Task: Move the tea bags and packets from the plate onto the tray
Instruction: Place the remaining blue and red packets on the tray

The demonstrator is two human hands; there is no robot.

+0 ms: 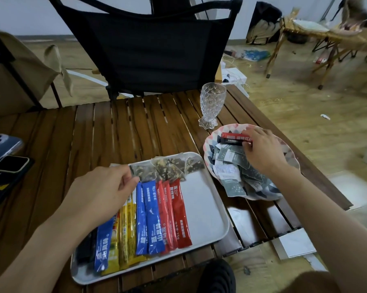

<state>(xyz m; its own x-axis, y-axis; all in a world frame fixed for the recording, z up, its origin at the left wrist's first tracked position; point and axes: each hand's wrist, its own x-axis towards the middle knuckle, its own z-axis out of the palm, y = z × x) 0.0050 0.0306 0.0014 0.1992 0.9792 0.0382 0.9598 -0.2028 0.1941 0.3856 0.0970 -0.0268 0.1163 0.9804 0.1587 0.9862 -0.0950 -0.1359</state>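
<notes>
Packet [236, 138], red, in right hand [263, 152], tea bag [143, 172] in left hand [106, 187]

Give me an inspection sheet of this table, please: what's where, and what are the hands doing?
Surface: slatted wooden table.
Job's things: white tray holds blue, yellow and red stick packets plus pyramid tea bags; patterned plate holds grey sachets.
Clutter: glass goblet, two phones.
Hands: left hand pinches a tea bag on the tray; right hand grips a red packet over the plate.
Cables: nothing seen on the table.
Surroundings: black folding chair, littered floor.
</notes>
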